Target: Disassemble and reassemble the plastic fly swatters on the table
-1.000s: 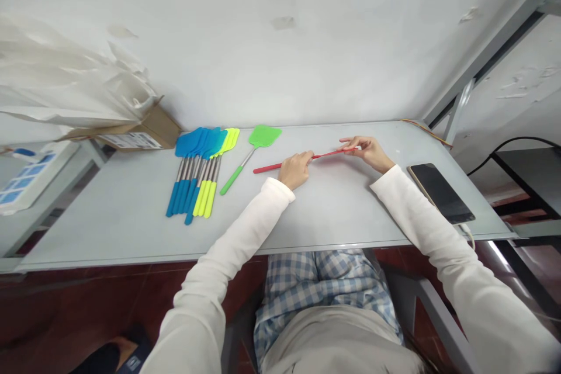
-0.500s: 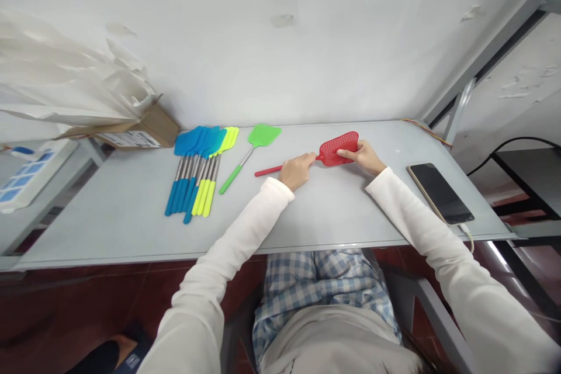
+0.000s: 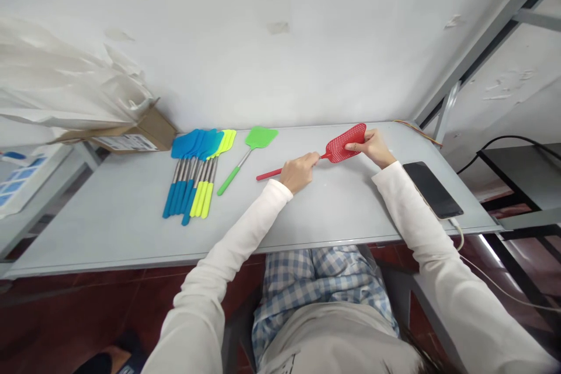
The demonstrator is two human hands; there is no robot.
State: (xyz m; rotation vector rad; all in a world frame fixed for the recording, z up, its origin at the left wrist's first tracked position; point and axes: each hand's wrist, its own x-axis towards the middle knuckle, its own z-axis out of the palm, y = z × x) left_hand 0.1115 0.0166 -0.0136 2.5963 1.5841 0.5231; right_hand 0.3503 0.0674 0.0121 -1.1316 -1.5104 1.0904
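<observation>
Between my two hands is a red fly swatter (image 3: pixel 342 145) with a perforated paddle, held a little above the table. My left hand (image 3: pixel 298 173) is closed round its shaft, hiding the middle of it; the red grip end sticks out to the left. Thumb on top, my right hand (image 3: pixel 374 148) pinches the right part of the paddle. A green fly swatter (image 3: pixel 262 137) lies by itself left of my left hand. Farther left, several blue fly swatters (image 3: pixel 186 143) and yellow fly swatters (image 3: pixel 201 198) lie side by side, paddles toward the wall.
The grey table (image 3: pixel 131 234) backs onto a white wall. A smartphone (image 3: pixel 432 190) with a white cable lies at the right, near my right forearm. In the back left corner stands a cardboard box (image 3: pixel 153 128) beside white plastic sheeting (image 3: pixel 74 76). A dark shelf (image 3: pixel 526 172) is off to the right.
My right hand has moved slightly right and up with the red paddle, which is now more tilted. More of the shaft shows beside my left hand. The view has shifted slightly.
</observation>
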